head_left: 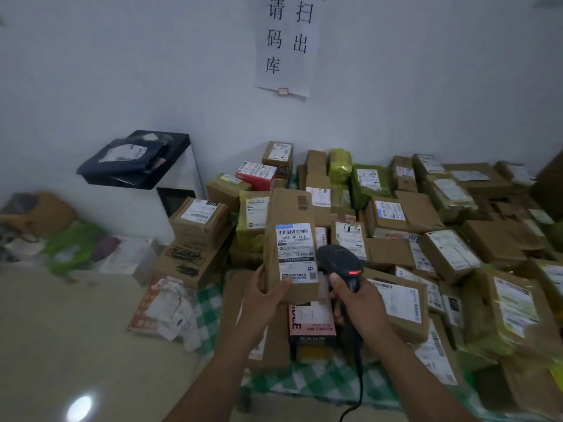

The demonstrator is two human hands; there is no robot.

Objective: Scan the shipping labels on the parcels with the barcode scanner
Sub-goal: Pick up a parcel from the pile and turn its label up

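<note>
Pale floor (76,345) is lying at left, with a white wall (122,71) behind carrying a handwritten paper sign (288,44). A green-checked cloth (210,306) is bearing heaped, taped cardboard parcels (451,254). The left hand (265,296) grip is curling round a tall brown parcel (289,208), held upright with its white label (295,251) facing the person. The right hand (362,309) grip is wrapping the black scanner (338,260), its red light glowing just beside the label.

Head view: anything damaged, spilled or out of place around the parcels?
Crumpled red-and-white packaging lies on the floor beside the checked cloth; a dark bag sits askew atop the white cabinet.
</note>
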